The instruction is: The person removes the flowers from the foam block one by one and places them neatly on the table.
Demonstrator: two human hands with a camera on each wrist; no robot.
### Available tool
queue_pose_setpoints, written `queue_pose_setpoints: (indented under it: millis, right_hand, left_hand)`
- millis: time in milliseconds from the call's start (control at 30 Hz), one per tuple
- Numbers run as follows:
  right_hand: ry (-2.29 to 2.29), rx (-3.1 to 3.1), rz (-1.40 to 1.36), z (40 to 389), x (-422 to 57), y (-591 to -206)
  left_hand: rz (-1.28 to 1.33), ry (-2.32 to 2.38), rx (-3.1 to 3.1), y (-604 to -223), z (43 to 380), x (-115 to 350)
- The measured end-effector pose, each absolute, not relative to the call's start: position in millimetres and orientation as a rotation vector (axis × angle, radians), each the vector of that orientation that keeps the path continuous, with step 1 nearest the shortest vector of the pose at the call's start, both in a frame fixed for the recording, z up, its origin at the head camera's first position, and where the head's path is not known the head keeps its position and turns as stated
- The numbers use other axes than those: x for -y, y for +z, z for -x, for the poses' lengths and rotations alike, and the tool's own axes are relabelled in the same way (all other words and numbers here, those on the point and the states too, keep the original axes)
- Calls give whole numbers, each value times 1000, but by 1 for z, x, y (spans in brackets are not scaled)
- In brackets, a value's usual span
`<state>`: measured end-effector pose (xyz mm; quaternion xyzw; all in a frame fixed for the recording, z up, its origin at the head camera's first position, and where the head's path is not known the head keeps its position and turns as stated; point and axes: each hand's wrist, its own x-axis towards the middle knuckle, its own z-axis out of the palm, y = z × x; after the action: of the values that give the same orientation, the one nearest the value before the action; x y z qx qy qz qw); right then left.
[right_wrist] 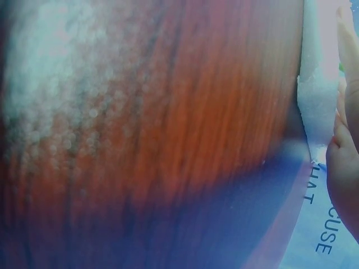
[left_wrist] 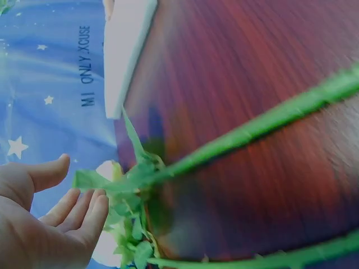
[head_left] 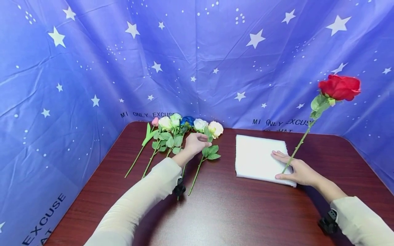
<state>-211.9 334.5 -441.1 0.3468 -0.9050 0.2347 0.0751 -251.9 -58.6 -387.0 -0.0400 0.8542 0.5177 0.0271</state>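
A red rose (head_left: 340, 87) rises at a slant from the right part of a white foam block (head_left: 260, 155). My right hand (head_left: 303, 171) rests on the block's right side, thumb and fingers spread with the rose's stem between them; the right wrist view shows only part of this hand at its edge. Over the cut flowers on the left is my left hand (head_left: 194, 144), close to a cream rose (head_left: 215, 129) and its leaves. In the left wrist view its fingers (left_wrist: 84, 216) and thumb stand apart near the green leaves, gripping nothing.
Left of the cream rose lie a white rose (head_left: 200, 125), a blue rose (head_left: 187, 121), pale roses (head_left: 165, 123) and a pink tulip (head_left: 155, 122), stems pointing toward me. A starry blue cloth (head_left: 197, 61) hangs around the dark red wooden table (head_left: 221, 215).
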Motion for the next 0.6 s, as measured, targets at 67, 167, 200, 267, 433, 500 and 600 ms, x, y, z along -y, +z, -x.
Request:
queue_pose_setpoints:
  millis: [67,167,200,267,433,500,600]
  right_hand:
    - [708,2716,-1043,212,-335,-441]
    - [709,2713,-1044,212,-335,-442]
    - [706,2712,-1045,212,-335,-442]
    - [703,2706,-1046,212,-336,-442]
    - [705,2701,-1053,213,-336,-443]
    - [704,2706,-1053,213,-336,-443]
    - [702,2711,-1047,213,-336,-442]
  left_hand:
    - [106,1601,-2644,-384,253,53]
    - [74,1627,-2617,-379,254,41]
    - [63,1631,-2614,-378,254,36]
    - [43,1653,-2593,-374,255,26]
    - [-46,1679,-2571,-365,256,-4]
    - [-96,1706,-2541,-363,256,-16]
    - [-157,1773,-2465,-360,257,-36]
